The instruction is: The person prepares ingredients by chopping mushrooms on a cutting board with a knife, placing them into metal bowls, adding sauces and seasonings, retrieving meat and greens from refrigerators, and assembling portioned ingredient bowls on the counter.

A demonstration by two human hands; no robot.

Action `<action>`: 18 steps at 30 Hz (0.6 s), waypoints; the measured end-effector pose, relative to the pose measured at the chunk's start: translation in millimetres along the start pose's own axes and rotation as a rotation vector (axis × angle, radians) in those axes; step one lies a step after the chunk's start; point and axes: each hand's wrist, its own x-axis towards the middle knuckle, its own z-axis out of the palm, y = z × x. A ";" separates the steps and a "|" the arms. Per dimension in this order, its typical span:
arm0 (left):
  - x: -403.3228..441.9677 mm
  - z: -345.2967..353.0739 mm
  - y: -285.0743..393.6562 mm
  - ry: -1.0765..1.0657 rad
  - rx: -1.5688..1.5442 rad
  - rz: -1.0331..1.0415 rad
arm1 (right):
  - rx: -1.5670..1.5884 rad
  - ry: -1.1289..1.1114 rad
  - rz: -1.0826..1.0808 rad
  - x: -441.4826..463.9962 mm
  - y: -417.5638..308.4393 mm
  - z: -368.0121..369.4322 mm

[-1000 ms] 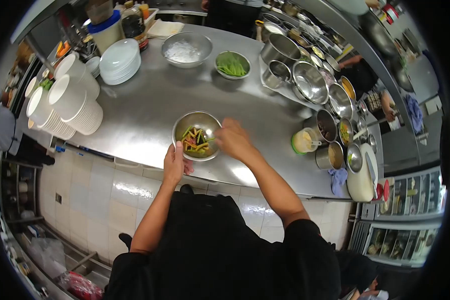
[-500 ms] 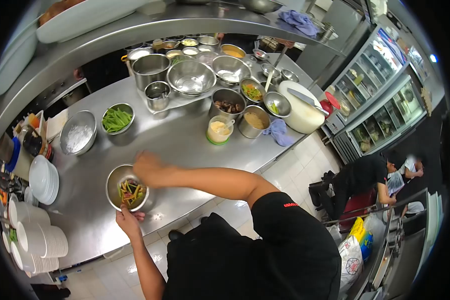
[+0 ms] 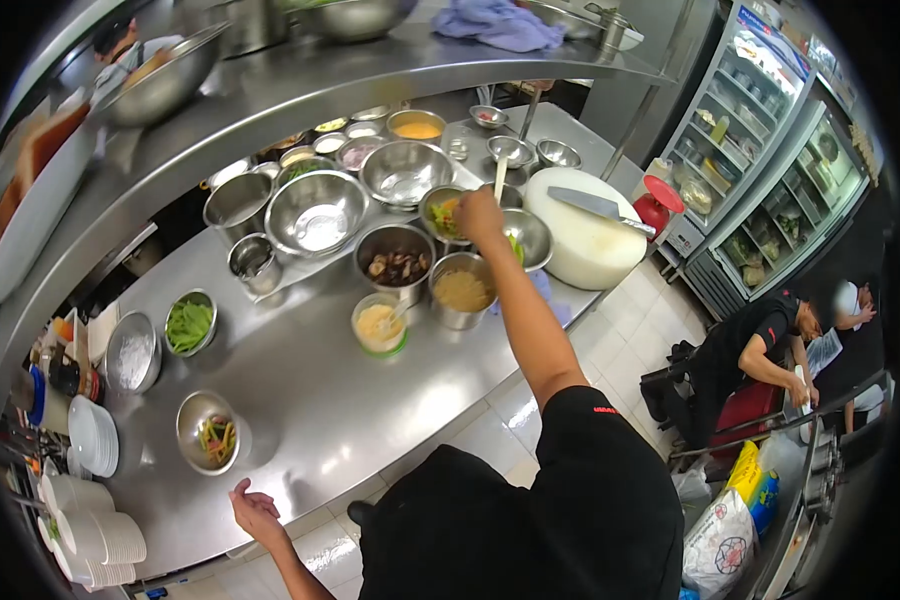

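Observation:
My right hand (image 3: 479, 215) reaches across the counter to a small steel bowl of cut vegetables (image 3: 438, 213), green and orange. Its fingers point down at that bowl's right side and are mostly hidden by the hand itself. Beside it a steel bowl with a little green (image 3: 528, 238) is partly covered by my wrist. My left hand (image 3: 257, 508) hangs with loosely spread fingers, holding nothing, just below a steel mixing bowl (image 3: 187, 422). Inside that mixing bowl lie mixed vegetable strips (image 3: 216, 438). The hand and that bowl are apart.
Pots of dark pieces (image 3: 398, 268) and pale shreds (image 3: 462, 290) stand near a yellow-filled tub (image 3: 379, 325). A knife (image 3: 585, 202) lies on the round white board (image 3: 580, 255). Bowls of greens (image 3: 190, 325) and white powder (image 3: 130, 365) stand left. Overhead runs a steel shelf (image 3: 370, 85). A co-worker (image 3: 735, 350) bends at right.
My right hand has moved from the mixing bowl to the vegetable bowl at the upper right. My left hand has let go of the mixing bowl's rim. The view has shifted.

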 end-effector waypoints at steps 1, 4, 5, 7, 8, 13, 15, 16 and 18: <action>-9.1 15.6 2.6 -0.006 -0.044 -0.015 | -0.004 -0.010 -0.056 11.7 9.9 6.0; -36.7 76.7 14.7 -0.084 0.006 0.106 | 0.250 -0.004 -0.140 10.1 42.1 4.8; -47.3 103.4 35.0 -0.150 0.053 0.074 | 0.335 -0.239 -0.160 -0.5 45.0 -37.6; -64.0 155.8 53.9 -0.313 -0.011 0.164 | 0.495 -0.520 -0.173 -39.0 66.1 -112.9; -74.2 184.1 70.0 -0.384 -0.009 0.150 | 0.575 -0.566 -0.166 -63.3 85.6 -127.5; -128.6 332.3 133.9 -0.855 -0.028 0.309 | 0.190 -0.496 0.025 -166.5 177.3 -57.5; -155.2 384.0 142.0 -1.031 -0.060 0.350 | 0.294 -0.312 -0.075 -186.6 200.8 -1.4; -172.8 409.3 145.1 -1.174 -0.084 0.361 | 0.356 -0.239 -0.148 -197.7 213.2 32.3; -217.5 450.2 158.1 -1.291 -0.093 0.273 | 0.466 -0.012 -0.284 -201.3 219.1 53.0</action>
